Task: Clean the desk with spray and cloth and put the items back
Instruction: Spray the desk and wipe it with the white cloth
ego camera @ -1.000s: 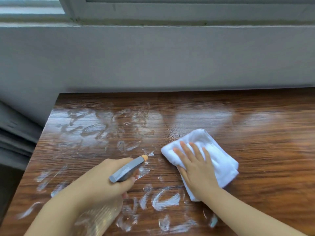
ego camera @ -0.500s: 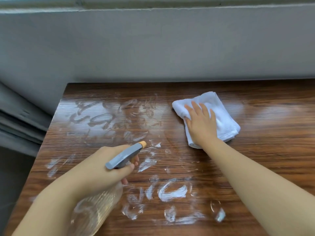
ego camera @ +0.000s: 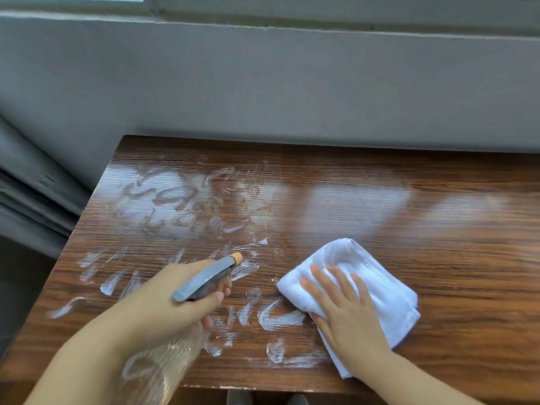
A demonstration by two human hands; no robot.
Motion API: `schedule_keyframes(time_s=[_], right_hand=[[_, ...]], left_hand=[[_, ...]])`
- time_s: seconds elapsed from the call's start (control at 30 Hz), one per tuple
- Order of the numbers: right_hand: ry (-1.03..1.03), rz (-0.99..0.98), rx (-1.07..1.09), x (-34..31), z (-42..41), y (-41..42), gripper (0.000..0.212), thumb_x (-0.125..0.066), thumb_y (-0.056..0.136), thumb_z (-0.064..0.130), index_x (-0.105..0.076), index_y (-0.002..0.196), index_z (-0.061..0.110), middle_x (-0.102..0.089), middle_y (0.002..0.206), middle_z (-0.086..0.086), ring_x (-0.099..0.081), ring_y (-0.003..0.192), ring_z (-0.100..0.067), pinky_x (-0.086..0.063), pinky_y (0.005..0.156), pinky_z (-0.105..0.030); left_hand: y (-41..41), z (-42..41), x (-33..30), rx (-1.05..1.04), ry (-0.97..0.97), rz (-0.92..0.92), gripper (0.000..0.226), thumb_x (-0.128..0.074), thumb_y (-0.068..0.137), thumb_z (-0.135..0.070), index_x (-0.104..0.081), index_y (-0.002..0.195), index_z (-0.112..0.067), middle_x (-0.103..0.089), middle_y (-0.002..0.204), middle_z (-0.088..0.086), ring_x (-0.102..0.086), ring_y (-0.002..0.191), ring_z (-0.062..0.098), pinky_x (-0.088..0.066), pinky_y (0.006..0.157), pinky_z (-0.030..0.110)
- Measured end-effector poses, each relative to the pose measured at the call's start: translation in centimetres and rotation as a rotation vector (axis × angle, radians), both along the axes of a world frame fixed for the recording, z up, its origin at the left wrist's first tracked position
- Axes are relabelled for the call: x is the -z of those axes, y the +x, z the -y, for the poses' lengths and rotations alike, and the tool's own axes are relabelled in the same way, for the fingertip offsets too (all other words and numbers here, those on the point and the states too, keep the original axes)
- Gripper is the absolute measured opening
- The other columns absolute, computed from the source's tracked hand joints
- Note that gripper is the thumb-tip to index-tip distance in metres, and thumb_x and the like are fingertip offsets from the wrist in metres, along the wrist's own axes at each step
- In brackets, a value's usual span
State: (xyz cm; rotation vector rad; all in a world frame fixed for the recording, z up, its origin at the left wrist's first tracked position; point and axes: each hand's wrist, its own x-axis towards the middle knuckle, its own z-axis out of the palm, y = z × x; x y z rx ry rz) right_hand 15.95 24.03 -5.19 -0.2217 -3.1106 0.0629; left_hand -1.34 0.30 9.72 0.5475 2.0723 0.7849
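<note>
A brown wooden desk (ego camera: 453, 229) carries white smears (ego camera: 280, 318) over its left half. My left hand (ego camera: 163, 305) grips a clear spray bottle (ego camera: 157, 369) with a grey head and an orange nozzle (ego camera: 236, 258), held above the near left part of the desk, nozzle pointing away and to the right. A folded white cloth (ego camera: 365, 276) lies on the desk right of centre. My right hand (ego camera: 347, 311) presses flat on the cloth with straight fingers, covering its near left part.
A grey wall (ego camera: 292, 89) runs along the desk's far edge under a window sill. Grey curtain folds (ego camera: 32, 194) hang left of the desk. The desk's near edge (ego camera: 263, 388) is just below my arms. The right half of the desk shows glossy reflections.
My right hand has pulled the cloth back from the far middle of the desk toward me. The left hand with the bottle has stayed about where it was.
</note>
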Motion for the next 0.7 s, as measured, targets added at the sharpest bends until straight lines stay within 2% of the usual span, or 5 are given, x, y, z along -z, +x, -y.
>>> schedule_keyframes(time_s=[0.1,0.33,0.43,0.53,0.7], right_hand=[[-0.003,0.015,0.021,-0.2,0.0,-1.7,0.049,-0.039,0.087,0.039,-0.048,0.135,0.031,-0.044,0.148,0.005,-0.037,0.131,-0.026,-0.026,0.106,-0.050],[-0.060,0.082,0.194,-0.6,-2.8,-12.3,0.050,-0.030,0.091,0.040,-0.049,0.135,0.026,-0.046,0.146,0.000,-0.043,0.132,-0.029,-0.029,0.106,-0.053],[-0.055,0.076,0.269,-0.8,-5.1,-15.4,0.046,-0.031,0.098,0.038,-0.040,0.142,0.028,-0.032,0.154,0.003,-0.028,0.141,-0.027,-0.021,0.110,-0.053],[-0.044,0.042,0.310,-0.5,-6.3,-16.1,0.046,-0.035,0.101,0.038,-0.031,0.146,0.030,-0.022,0.158,0.006,-0.018,0.144,-0.024,-0.015,0.113,-0.050],[-0.055,0.034,0.338,-0.7,-6.7,-12.2,0.045,-0.036,0.100,0.038,-0.035,0.145,0.029,-0.028,0.156,0.004,-0.023,0.142,-0.023,-0.018,0.112,-0.048]], left_hand=[[-0.4,0.2,0.1,0.014,-0.005,0.006,0.008,-0.059,0.096,-0.024,-0.066,0.099,-0.026,-0.071,0.098,-0.021,-0.075,0.073,0.012,-0.050,0.066,0.018],[-2.0,0.3,-0.4,0.058,-0.018,-0.017,0.008,-0.060,0.096,-0.024,-0.066,0.099,-0.029,-0.071,0.098,-0.015,-0.075,0.073,0.012,-0.058,0.081,0.038],[-2.1,0.5,-0.5,0.070,-0.024,-0.032,0.008,-0.060,0.096,-0.023,-0.066,0.099,-0.028,-0.072,0.093,-0.014,-0.074,0.072,0.011,-0.058,0.084,0.041],[-1.9,0.7,-0.5,0.082,-0.014,-0.038,0.008,-0.060,0.096,-0.024,-0.066,0.098,-0.030,-0.071,0.092,-0.019,-0.074,0.072,0.011,-0.057,0.083,0.039],[-1.0,1.4,-0.2,0.129,-0.016,-0.057,0.008,-0.059,0.096,-0.027,-0.065,0.099,-0.031,-0.070,0.085,-0.024,-0.074,0.072,0.008,-0.049,0.071,0.022]])
